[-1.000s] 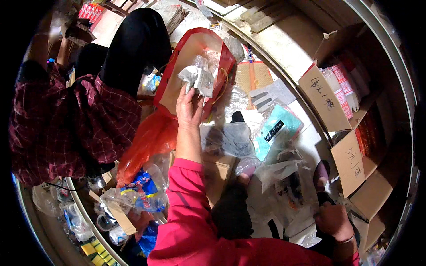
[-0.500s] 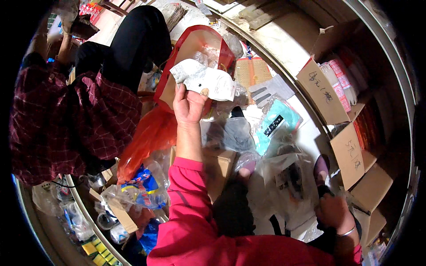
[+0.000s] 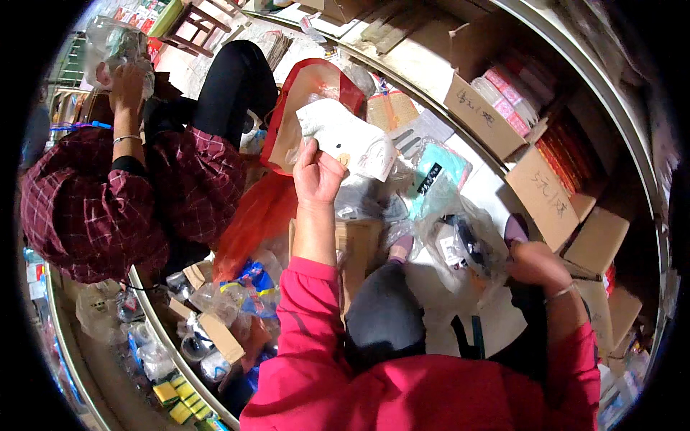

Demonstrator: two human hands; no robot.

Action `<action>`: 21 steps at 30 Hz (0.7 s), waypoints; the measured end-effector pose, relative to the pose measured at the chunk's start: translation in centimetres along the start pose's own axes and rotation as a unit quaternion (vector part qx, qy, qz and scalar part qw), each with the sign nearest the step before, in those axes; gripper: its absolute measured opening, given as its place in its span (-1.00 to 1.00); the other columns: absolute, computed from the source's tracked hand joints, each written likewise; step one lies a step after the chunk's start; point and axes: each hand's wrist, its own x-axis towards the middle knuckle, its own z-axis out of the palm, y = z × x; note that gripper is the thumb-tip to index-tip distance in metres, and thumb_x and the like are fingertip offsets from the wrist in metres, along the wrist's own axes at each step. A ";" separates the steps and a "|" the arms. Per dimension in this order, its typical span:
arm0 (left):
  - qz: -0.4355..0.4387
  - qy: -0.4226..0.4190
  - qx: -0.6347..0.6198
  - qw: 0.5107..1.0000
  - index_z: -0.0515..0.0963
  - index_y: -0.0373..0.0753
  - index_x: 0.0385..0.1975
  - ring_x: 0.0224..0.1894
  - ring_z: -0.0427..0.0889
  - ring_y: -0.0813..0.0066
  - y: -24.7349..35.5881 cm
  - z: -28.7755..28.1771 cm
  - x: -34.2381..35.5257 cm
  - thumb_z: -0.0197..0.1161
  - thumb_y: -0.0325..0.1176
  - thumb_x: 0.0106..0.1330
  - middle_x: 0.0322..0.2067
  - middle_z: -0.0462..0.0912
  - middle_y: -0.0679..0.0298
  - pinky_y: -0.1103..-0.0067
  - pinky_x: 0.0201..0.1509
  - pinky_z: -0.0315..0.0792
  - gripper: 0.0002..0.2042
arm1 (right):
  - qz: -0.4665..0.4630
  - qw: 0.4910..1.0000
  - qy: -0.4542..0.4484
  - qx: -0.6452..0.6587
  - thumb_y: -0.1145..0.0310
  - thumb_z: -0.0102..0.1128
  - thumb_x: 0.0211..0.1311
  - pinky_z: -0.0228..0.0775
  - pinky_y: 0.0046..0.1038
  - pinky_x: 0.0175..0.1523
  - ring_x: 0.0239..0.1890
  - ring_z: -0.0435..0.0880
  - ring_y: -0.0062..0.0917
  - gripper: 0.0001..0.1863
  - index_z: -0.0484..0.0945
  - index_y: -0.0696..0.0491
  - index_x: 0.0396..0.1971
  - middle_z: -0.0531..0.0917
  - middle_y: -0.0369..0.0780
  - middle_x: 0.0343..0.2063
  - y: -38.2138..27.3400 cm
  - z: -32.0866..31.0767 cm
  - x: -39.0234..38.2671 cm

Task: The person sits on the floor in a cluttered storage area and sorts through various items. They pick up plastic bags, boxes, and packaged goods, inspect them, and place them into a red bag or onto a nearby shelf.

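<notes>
My left hand (image 3: 318,174) pinches the lower left edge of a white sock-like piece of cloth (image 3: 343,135) marked with a dark dot and a tan patch. It is held up in front of an open red-rimmed bag (image 3: 277,129). Lower right, my right hand (image 3: 535,266), with a bracelet at the wrist, is smeared by motion. It is beside the edge of a crumpled clear plastic bag (image 3: 471,251) holding dark and white items; whether it grips the bag is unclear. Beyond that bag lie a turquoise packet (image 3: 440,172) and a grey glove-like cloth (image 3: 424,135) with dark fingers.
Open cardboard boxes (image 3: 543,197) with packets line the right side. A person in a checked shirt (image 3: 93,201) sits at left, a hand raised with a plastic bag (image 3: 118,54). Red plastic (image 3: 262,223), a small carton (image 3: 359,248) and yellow sponges (image 3: 183,399) lie around.
My right hand has moved forward, and the clear bag is farther from me and more bunched. The white cloth stays in my left hand. The other person's hand has risen. The view has shifted.
</notes>
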 end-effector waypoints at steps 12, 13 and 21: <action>-0.085 0.040 0.112 0.989 0.22 -0.36 0.03 0.12 0.23 0.14 -2.3 5.3 -4.4 -0.15 -0.34 0.24 0.05 0.29 0.05 0.21 0.21 0.02 -0.63 | -0.025 0.998 -0.010 0.059 0.21 -0.05 -0.13 0.36 -0.32 -0.30 -0.42 0.55 -0.24 -0.68 0.51 0.18 -0.52 0.55 0.00 -0.47 3.3 1.2 1.1; -0.124 0.028 0.106 0.986 0.26 -0.36 0.00 0.07 0.31 0.14 -2.2 5.1 -4.3 -0.09 -0.35 0.21 0.00 0.35 0.05 0.24 0.15 0.15 -0.63 | -0.026 0.997 -0.017 0.074 0.20 -0.05 -0.12 0.34 -0.29 -0.27 -0.37 0.55 -0.22 -0.63 0.47 0.22 -0.42 0.53 0.05 -0.45 4.5 2.2 1.8; -0.370 0.029 0.469 0.801 0.25 -0.36 -0.09 -0.48 0.56 0.43 -9.6 11.0 -7.8 -0.05 -0.50 0.16 -0.38 0.50 0.19 0.57 -0.60 0.50 -0.71 | -0.011 0.996 0.014 0.085 0.25 -0.12 -0.14 0.35 -0.31 -0.20 -0.32 0.54 -0.18 -0.63 0.52 0.21 -0.44 0.54 0.04 -0.43 3.0 0.3 -1.0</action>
